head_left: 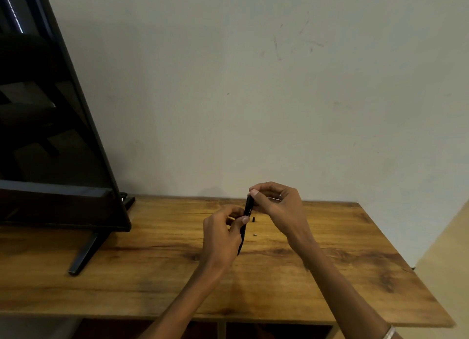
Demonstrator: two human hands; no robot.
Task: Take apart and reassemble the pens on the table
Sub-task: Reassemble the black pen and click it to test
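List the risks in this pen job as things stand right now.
1. Two tiny loose parts, a black piece and a pale speck, lie on the wooden table under the hands; a wrist could sweep them off.
2. The black pen is held in the air by fingertips only, left hand low, right hand at the top; a slip may drop it or its contents.

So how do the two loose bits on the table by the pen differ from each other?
The dark piece lies farther from the person, close beside the black pen; the pale speck lies nearer the person. The dark piece is black and looks longer; the pale speck is greyish and smaller. What either part is, I cannot tell. Both rest free on the wooden table, touched by neither the left hand nor the right hand, which both grip the pen.
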